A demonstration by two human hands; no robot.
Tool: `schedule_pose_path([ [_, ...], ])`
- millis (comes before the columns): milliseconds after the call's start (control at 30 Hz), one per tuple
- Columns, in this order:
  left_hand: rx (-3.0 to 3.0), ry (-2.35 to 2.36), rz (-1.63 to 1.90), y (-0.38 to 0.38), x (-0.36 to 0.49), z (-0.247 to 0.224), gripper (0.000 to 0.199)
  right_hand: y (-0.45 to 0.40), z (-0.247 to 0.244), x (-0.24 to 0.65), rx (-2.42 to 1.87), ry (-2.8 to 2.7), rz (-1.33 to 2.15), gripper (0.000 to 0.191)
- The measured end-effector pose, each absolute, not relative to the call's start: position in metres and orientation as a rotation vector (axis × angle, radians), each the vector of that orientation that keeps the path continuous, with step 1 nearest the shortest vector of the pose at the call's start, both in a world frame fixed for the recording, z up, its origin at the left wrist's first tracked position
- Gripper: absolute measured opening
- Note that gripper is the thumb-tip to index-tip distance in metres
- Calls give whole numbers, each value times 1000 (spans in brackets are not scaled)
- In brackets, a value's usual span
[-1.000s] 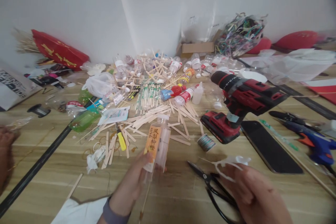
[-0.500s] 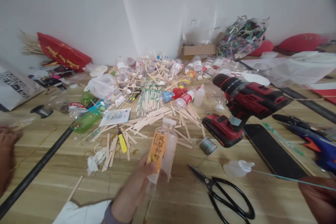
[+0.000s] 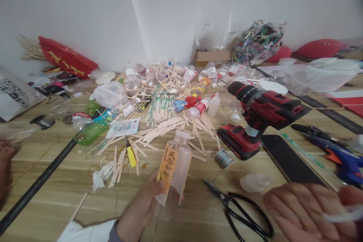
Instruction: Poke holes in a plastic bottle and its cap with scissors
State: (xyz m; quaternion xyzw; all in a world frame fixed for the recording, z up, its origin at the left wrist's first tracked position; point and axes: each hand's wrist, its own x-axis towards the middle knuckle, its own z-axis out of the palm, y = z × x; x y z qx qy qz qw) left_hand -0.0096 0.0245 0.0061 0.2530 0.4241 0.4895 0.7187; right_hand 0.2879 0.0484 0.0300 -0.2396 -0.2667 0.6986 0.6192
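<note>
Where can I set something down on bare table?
Bare table lies between the base of the orange-labelled bottle in the left hand and the scissors. Another patch: between the black bar and the lone wooden stick. Crowded: beyond the bottle, craft sticks and plastic bottles; at right, the cordless drill, smartphone and glue gun.

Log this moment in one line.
left hand: holds orange-labelled clear plastic bottle | right hand: beside black-handled metal scissors, hold on blurred whitish strip unclear | nearby: red-and-black cordless drill

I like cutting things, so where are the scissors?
In the head view, the scissors lie low, right of centre, between the bottle in the left hand and the right hand.
</note>
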Motion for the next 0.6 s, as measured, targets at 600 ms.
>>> schedule_pose_path([
  [600, 603, 917, 1026, 21, -13, 8, 67, 23, 36, 223, -681, -916, 1979, 72],
])
